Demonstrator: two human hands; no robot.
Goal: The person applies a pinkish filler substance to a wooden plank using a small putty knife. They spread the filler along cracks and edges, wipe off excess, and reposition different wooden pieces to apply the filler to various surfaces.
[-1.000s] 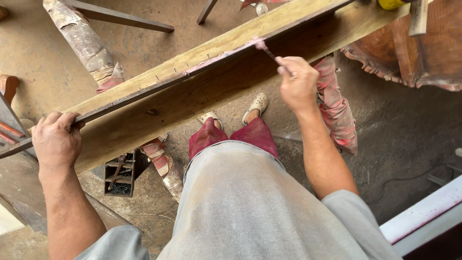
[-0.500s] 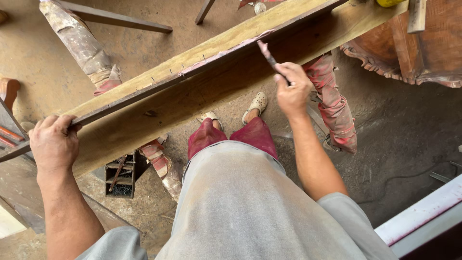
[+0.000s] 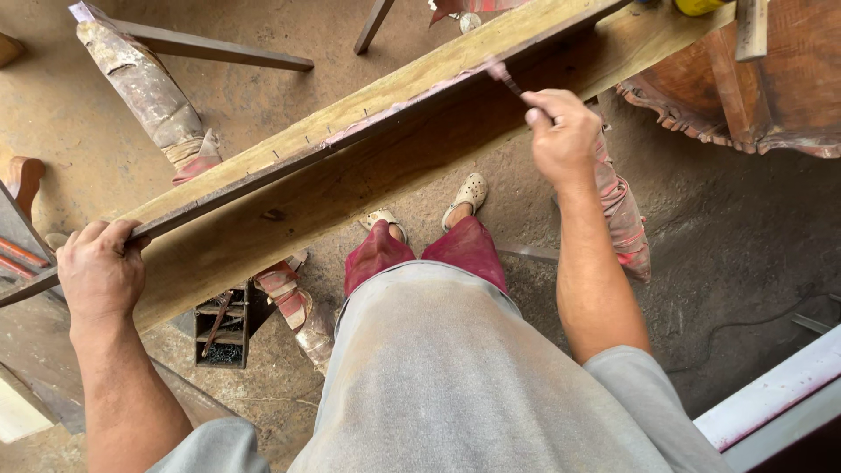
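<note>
A long wooden plank [image 3: 289,206] runs slanted across the view, from lower left to upper right. A narrow strip with a pinkish coat [image 3: 412,98] lies along its top, with small nails sticking out. My right hand [image 3: 561,131] grips a small brush [image 3: 504,77], whose tip touches the pinkish strip. My left hand [image 3: 101,267] clasps the plank's lower left end, fingers curled over its edge.
Paint-stained trestle legs [image 3: 144,92] stand under the plank. A small black crate [image 3: 226,326] sits on the dirt floor by my feet [image 3: 464,194]. Carved brown furniture [image 3: 771,96] is at the upper right, a white-and-pink board [image 3: 771,390] at the lower right.
My right hand has moved the brush along the strip, first lifting it upright, now back with the tip on the pinkish coat. My left hand has stayed on the plank's end.
</note>
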